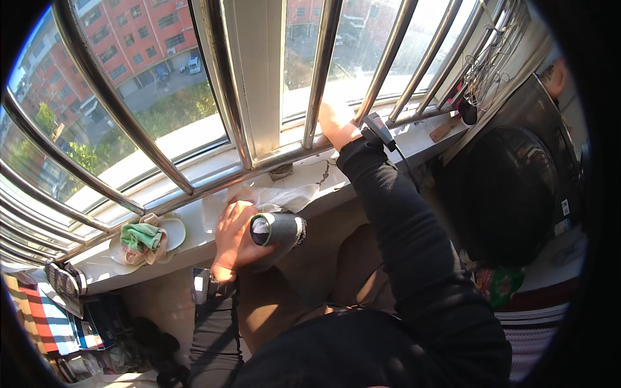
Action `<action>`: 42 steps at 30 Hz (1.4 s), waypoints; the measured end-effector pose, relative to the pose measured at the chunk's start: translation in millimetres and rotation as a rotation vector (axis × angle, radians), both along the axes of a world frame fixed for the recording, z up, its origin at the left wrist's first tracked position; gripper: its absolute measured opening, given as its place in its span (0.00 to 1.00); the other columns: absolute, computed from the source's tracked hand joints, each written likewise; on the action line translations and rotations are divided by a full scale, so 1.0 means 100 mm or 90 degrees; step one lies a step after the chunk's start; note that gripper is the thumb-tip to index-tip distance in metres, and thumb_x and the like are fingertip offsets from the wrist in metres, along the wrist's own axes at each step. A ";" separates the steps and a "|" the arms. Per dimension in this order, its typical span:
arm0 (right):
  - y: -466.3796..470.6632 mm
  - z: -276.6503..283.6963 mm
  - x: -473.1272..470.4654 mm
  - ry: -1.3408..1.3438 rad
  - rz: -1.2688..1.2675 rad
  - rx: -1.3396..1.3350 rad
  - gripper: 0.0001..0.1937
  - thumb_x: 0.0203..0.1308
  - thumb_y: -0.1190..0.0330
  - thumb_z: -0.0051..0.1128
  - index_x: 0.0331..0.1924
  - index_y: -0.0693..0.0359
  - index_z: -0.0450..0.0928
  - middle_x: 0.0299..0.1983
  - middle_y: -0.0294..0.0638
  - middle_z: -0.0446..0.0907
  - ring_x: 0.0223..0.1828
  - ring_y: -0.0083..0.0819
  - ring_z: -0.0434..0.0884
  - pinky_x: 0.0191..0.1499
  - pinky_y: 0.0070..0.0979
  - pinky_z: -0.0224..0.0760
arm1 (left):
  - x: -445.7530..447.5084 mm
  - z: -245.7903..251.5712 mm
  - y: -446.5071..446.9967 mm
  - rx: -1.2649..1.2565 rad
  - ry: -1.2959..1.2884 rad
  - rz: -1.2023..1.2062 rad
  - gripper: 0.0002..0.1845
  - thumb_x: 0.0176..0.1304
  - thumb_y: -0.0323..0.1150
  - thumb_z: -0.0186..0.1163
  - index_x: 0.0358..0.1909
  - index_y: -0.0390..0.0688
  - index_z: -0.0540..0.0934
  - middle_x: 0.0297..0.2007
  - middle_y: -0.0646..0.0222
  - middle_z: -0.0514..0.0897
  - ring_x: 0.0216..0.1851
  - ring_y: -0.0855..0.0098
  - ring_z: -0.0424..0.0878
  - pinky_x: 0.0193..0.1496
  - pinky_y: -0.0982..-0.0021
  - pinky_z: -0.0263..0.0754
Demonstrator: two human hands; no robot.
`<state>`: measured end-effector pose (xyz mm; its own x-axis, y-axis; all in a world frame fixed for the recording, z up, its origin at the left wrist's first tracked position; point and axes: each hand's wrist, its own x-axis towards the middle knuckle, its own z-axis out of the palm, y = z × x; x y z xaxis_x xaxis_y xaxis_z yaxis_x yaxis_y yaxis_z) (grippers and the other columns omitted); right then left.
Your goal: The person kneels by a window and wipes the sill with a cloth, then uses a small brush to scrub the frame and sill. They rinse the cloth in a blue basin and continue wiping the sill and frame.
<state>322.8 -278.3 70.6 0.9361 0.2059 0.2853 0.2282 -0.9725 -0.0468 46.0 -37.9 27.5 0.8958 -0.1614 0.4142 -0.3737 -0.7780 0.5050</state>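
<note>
My left hand (236,234) is wrapped around a dark green tube-like object (285,230) just above the front edge of the white window sill (194,228). The tube's round end faces up, and something white and dark shows inside it. Its other end has a frayed-looking rim. Beneath and behind that hand lies a thin white sheet, tissue or plastic (286,196). Between the metal window bars, my right hand (337,121) reaches toward the glass on the right. Strong sunlight washes it out and its fingers are hidden, so whether it holds anything is unclear.
Curved metal bars (320,72) run along the window. Left on the sill, a green cloth (140,236) lies on pale slippers or insoles (173,235). A large black rounded object (499,194) stands at right, beneath tangled wire (490,72). Boxes (58,320) are stacked lower left.
</note>
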 end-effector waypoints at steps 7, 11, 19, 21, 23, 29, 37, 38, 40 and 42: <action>-0.34 0.07 -0.79 -0.334 0.330 0.149 0.12 0.57 0.74 0.58 0.45 0.65 0.80 0.48 0.47 0.83 0.44 0.50 0.83 0.50 0.41 0.77 | 0.00 0.04 -0.02 0.027 0.004 0.006 0.37 0.29 0.48 0.82 0.43 0.45 0.77 0.48 0.62 0.78 0.54 0.53 0.76 0.60 0.53 0.72; -0.95 0.20 -0.94 -0.408 0.237 0.314 0.07 0.61 0.79 0.57 0.41 0.62 0.81 0.37 0.44 0.82 0.36 0.41 0.82 0.40 0.31 0.75 | 0.00 0.03 -0.02 0.011 0.029 0.001 0.39 0.26 0.46 0.83 0.44 0.46 0.77 0.49 0.61 0.78 0.55 0.53 0.75 0.61 0.53 0.72; -1.20 0.12 0.25 0.383 0.381 0.637 0.16 0.73 0.61 0.57 0.52 0.63 0.86 0.41 0.38 0.88 0.37 0.23 0.81 0.38 0.18 0.74 | 0.01 0.07 -0.06 0.010 0.019 0.009 0.39 0.17 0.42 0.82 0.41 0.45 0.78 0.42 0.63 0.78 0.49 0.52 0.77 0.53 0.53 0.74; -1.11 0.18 0.31 0.568 0.319 0.657 0.21 0.73 0.52 0.56 0.52 0.62 0.86 0.44 0.37 0.87 0.37 0.23 0.80 0.40 0.17 0.73 | 0.01 0.09 -0.06 0.013 0.043 0.009 0.37 0.21 0.43 0.83 0.40 0.47 0.77 0.44 0.63 0.78 0.51 0.52 0.77 0.56 0.52 0.73; -1.04 0.28 0.31 0.681 0.242 0.564 0.29 0.72 0.39 0.49 0.55 0.55 0.87 0.49 0.35 0.86 0.45 0.22 0.77 0.50 0.20 0.71 | 0.01 0.10 -0.08 0.012 0.047 0.011 0.37 0.21 0.42 0.83 0.40 0.47 0.78 0.44 0.63 0.78 0.51 0.52 0.77 0.55 0.52 0.73; -0.90 0.27 0.28 0.610 0.217 0.520 0.35 0.68 0.33 0.49 0.53 0.55 0.89 0.33 0.33 0.77 0.36 0.28 0.73 0.47 0.22 0.68 | 0.05 0.08 -0.11 -0.020 0.029 0.009 0.36 0.18 0.40 0.81 0.38 0.44 0.78 0.41 0.62 0.77 0.47 0.51 0.76 0.51 0.53 0.74; -1.28 0.11 0.61 0.238 0.166 0.108 0.13 0.53 0.63 0.70 0.42 0.58 0.90 0.35 0.42 0.90 0.35 0.31 0.88 0.43 0.31 0.80 | 0.05 0.11 -0.10 0.004 0.052 0.007 0.37 0.19 0.45 0.80 0.38 0.43 0.77 0.39 0.60 0.77 0.45 0.50 0.75 0.50 0.52 0.72; -1.30 0.04 0.62 0.209 0.164 0.179 0.10 0.54 0.65 0.66 0.38 0.59 0.90 0.31 0.42 0.89 0.32 0.34 0.89 0.41 0.31 0.82 | 0.05 0.11 -0.11 0.008 0.051 0.004 0.37 0.21 0.47 0.79 0.38 0.41 0.76 0.39 0.59 0.76 0.45 0.49 0.75 0.50 0.52 0.71; -1.29 -0.11 0.64 -0.011 0.049 0.071 0.07 0.56 0.67 0.62 0.34 0.59 0.89 0.28 0.43 0.88 0.31 0.34 0.89 0.37 0.31 0.82 | 0.06 0.11 -0.12 0.008 0.050 0.008 0.37 0.20 0.45 0.80 0.38 0.42 0.77 0.39 0.59 0.76 0.45 0.49 0.75 0.50 0.52 0.72; -1.27 -0.26 0.65 -0.195 0.021 -0.009 0.07 0.58 0.71 0.57 0.28 0.57 0.85 0.24 0.44 0.85 0.30 0.37 0.89 0.31 0.31 0.81 | 0.05 0.11 -0.11 0.014 0.061 0.019 0.37 0.20 0.44 0.81 0.38 0.43 0.77 0.40 0.60 0.77 0.46 0.50 0.75 0.51 0.52 0.72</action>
